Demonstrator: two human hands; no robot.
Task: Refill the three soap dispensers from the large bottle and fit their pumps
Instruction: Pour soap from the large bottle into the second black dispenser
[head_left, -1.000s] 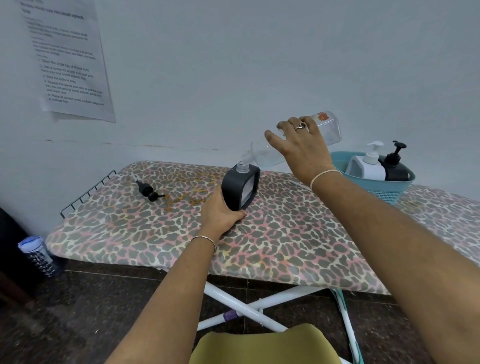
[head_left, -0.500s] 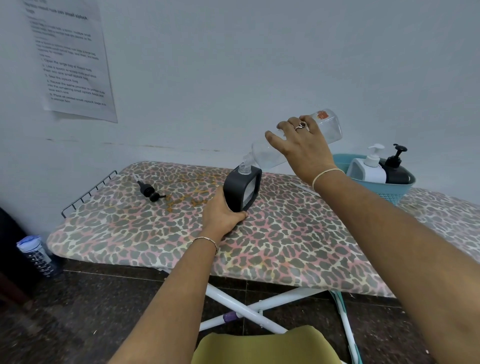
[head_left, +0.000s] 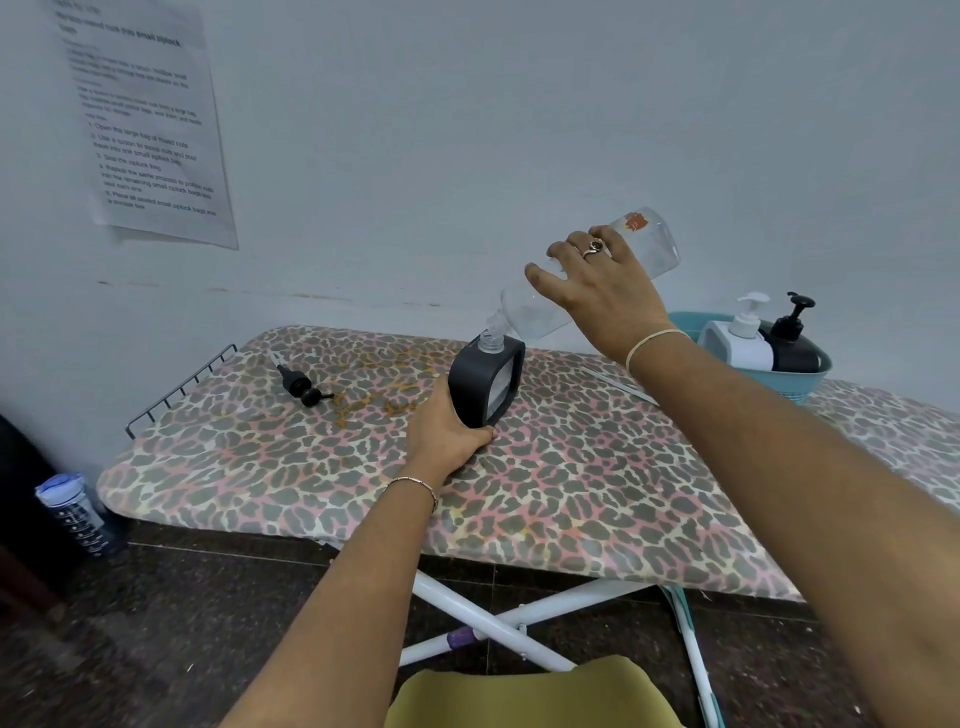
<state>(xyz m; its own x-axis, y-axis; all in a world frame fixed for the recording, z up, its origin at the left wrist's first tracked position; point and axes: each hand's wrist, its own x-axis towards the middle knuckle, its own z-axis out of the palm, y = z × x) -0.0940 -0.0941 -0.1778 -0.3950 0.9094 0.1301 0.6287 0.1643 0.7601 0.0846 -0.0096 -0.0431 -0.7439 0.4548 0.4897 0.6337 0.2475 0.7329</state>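
Remaining tilted, the large bottle (head_left: 527, 312) still meets the black dispenser (head_left: 470, 387).

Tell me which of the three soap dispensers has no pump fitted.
The dark grey dispenser gripped by the left hand, its neck open under the clear bottle. The white dispenser and the black dispenser in the basket both carry pumps.

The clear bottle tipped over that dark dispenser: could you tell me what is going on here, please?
A person is refilling a soap dispenser. The right hand holds the large clear bottle tilted, neck at the open mouth of the dark dispenser, which the left hand steadies on the ironing board. A black pump lies loose on the board to the left. A white dispenser and a black dispenser stand in the teal basket, pumps fitted.
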